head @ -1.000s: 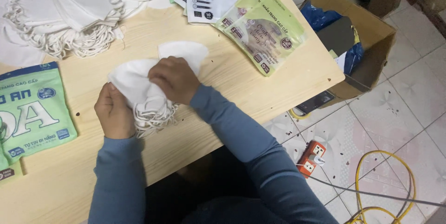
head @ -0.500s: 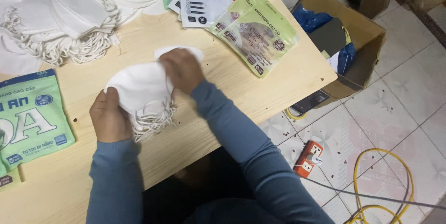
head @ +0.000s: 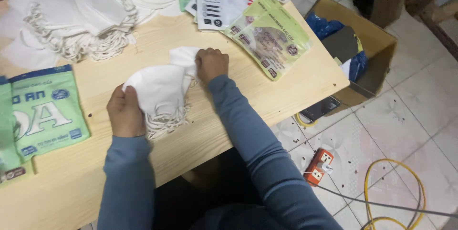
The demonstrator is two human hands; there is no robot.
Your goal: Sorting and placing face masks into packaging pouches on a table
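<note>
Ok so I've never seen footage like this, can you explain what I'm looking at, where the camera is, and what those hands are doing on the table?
There is no machine here. The camera sits on a person's head and looks down, so the two blue-sleeved arms are the wearer's own. The left hand grips one end of a small stack of white cloth face masks, whose ear loops hang out below. The right hand pinches the other end with its fingers. They work on a light wooden table. On it lie a larger heap of white masks, a green printed pouch at the left, and yellow-green packets at the right. Beside the table, on the tiled floor, stand a cardboard box, an orange power strip and a yellow cable.
</note>
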